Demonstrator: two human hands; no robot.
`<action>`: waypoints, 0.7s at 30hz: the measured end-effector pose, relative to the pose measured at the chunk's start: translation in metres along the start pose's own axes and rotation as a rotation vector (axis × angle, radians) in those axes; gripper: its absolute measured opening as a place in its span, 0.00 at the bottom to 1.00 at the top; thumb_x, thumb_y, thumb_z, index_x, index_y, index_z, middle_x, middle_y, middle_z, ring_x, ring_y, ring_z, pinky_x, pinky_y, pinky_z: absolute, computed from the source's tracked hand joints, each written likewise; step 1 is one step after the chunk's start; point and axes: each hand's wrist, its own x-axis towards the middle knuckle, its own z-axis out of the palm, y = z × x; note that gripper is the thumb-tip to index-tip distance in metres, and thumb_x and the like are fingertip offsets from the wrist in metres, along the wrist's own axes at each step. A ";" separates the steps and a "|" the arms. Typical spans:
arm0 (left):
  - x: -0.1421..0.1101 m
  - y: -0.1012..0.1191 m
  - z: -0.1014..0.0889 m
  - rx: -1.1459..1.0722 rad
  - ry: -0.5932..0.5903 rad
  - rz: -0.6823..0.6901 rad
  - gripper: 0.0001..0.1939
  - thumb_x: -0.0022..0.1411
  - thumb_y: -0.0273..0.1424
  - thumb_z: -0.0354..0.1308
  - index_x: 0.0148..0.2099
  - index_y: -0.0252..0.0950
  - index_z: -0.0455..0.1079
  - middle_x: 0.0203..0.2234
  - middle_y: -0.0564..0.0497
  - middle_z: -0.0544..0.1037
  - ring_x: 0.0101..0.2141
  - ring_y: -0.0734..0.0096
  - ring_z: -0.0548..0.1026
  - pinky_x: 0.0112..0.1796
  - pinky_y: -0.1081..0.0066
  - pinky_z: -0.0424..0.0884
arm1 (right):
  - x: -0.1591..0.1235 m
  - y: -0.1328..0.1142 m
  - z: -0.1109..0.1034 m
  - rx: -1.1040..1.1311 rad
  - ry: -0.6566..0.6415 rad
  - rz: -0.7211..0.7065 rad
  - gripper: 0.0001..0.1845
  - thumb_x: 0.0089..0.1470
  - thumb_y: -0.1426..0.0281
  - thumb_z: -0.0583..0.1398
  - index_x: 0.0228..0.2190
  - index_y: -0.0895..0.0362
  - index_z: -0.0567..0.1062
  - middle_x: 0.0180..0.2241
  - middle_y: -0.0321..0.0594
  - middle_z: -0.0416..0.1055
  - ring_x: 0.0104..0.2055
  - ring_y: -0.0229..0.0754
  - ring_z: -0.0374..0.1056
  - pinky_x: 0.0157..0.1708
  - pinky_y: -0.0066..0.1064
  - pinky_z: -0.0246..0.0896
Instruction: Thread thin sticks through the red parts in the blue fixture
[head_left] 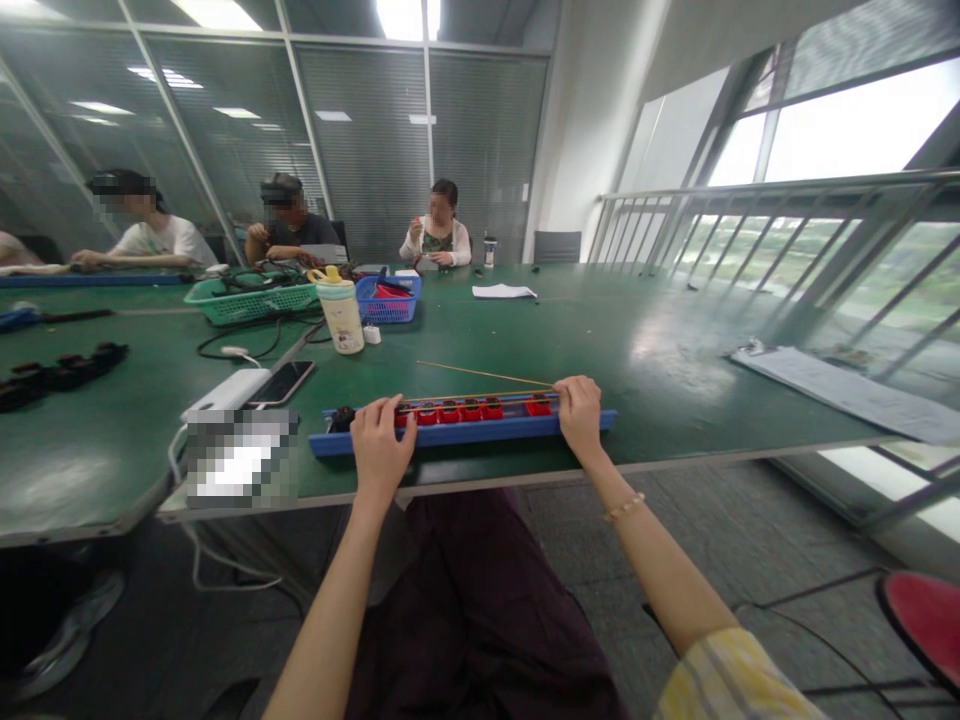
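Observation:
A long blue channel-shaped tray (480, 432) lies along the table's front edge, with several red blocks with dark tops (449, 411) in a row inside it. A thin yellow wire (487, 373) runs over the tray; one length stretches between my hands and another slants back to the left. At the tray's left part, my left hand (381, 445) is closed, its fingertips at the wire's near length and its thumb near the front wall. My right hand (579, 415) pinches the wire at the tray's right end. Beside my left hand sits a black part (343, 419).
Left of the tray are a white power bank (225, 393), a phone (283, 384) and cables. Behind stand a yellow cup (343, 315), a green basket (251, 300) and a blue basket (388, 300). A clipboard (847, 385) lies at right. Several people sit across the table.

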 end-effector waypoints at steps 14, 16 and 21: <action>0.001 -0.001 0.002 0.009 -0.018 0.019 0.19 0.65 0.39 0.52 0.53 0.35 0.71 0.45 0.41 0.75 0.47 0.53 0.69 0.48 0.58 0.63 | 0.001 -0.002 -0.001 0.013 0.031 0.014 0.15 0.65 0.65 0.50 0.30 0.54 0.72 0.32 0.41 0.72 0.40 0.45 0.65 0.51 0.41 0.55; 0.001 -0.001 0.002 0.014 -0.014 0.022 0.19 0.65 0.39 0.52 0.53 0.35 0.71 0.45 0.41 0.75 0.47 0.53 0.69 0.47 0.58 0.64 | 0.001 -0.002 -0.001 0.026 0.050 0.029 0.15 0.65 0.66 0.49 0.30 0.53 0.72 0.32 0.40 0.73 0.39 0.44 0.66 0.56 0.43 0.53; 0.001 -0.001 0.002 0.014 -0.010 0.024 0.19 0.65 0.39 0.52 0.53 0.35 0.71 0.45 0.41 0.76 0.47 0.53 0.69 0.48 0.57 0.64 | 0.000 -0.001 -0.002 0.017 0.029 0.060 0.15 0.65 0.66 0.49 0.30 0.53 0.72 0.33 0.41 0.73 0.40 0.45 0.66 0.55 0.43 0.54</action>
